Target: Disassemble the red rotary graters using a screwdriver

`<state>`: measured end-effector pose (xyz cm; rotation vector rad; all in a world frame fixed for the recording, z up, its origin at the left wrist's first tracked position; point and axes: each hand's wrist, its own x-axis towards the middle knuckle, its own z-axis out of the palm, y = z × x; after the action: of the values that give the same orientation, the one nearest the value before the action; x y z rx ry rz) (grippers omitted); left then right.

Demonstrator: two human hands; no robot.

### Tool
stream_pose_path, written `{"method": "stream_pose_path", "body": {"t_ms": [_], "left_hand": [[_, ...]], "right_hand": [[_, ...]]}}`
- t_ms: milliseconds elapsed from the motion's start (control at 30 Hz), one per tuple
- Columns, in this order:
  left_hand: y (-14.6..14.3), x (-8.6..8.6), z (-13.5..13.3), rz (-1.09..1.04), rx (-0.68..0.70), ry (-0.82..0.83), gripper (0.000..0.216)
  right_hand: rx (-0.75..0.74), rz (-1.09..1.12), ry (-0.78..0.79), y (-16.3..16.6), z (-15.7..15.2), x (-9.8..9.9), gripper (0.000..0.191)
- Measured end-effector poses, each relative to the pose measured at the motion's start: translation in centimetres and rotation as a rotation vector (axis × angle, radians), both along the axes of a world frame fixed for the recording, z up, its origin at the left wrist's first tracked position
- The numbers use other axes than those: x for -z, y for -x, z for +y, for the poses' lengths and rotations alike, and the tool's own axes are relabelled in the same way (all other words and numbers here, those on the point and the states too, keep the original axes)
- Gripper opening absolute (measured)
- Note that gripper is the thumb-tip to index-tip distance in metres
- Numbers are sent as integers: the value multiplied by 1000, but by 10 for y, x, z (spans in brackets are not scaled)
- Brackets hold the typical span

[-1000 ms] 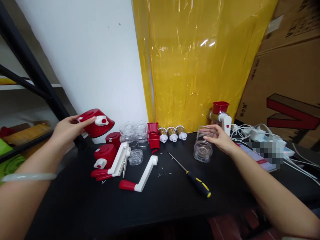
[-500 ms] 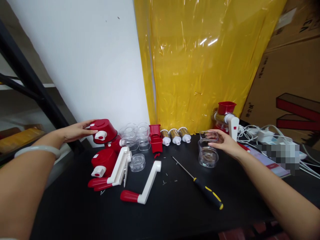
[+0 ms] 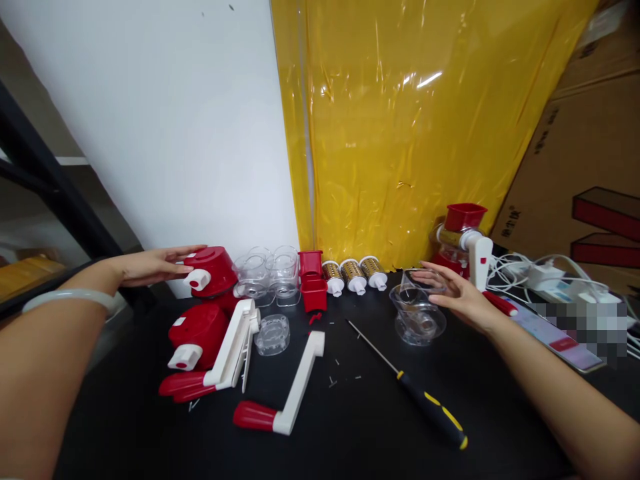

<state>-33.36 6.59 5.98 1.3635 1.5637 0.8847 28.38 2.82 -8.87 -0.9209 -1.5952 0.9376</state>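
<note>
On the left, my left hand (image 3: 150, 267) grips the rear side of a red grater base (image 3: 215, 263) with a white knob. It stands behind a second red base (image 3: 200, 330), close to white crank handles with red grips (image 3: 233, 347). My right hand (image 3: 463, 297) has its thumb and fingers around the upper part of a clear plastic grater housing (image 3: 420, 313). That housing is tilted above a round clear foot on the table. A screwdriver (image 3: 430, 410) lies between the hands, beside a loose crank handle (image 3: 300, 387).
Clear housings (image 3: 285, 273), red hoppers (image 3: 313, 293) and metal grater drums (image 3: 354, 273) line the back. An assembled rotary grater (image 3: 465, 240), white cables (image 3: 520, 267) and a phone (image 3: 560, 337) are at right. Small screws (image 3: 333, 382) lie on the black table (image 3: 380, 447).
The clear housing in my right hand has gone from nearly upright to tilted. My left hand stays on the red base. The camera view has shifted slightly.
</note>
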Motion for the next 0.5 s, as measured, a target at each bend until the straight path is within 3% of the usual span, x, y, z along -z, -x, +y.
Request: {"method": "stream_pose_path", "body": {"t_ms": [300, 500], "left_hand": [[10, 4, 11, 37, 4, 20, 92], [-13, -13, -4, 237, -136, -116, 87]], "right_hand": [[42, -71, -17, -1, -1, -5, 72], [115, -81, -45, -20, 22, 1, 72]]}}
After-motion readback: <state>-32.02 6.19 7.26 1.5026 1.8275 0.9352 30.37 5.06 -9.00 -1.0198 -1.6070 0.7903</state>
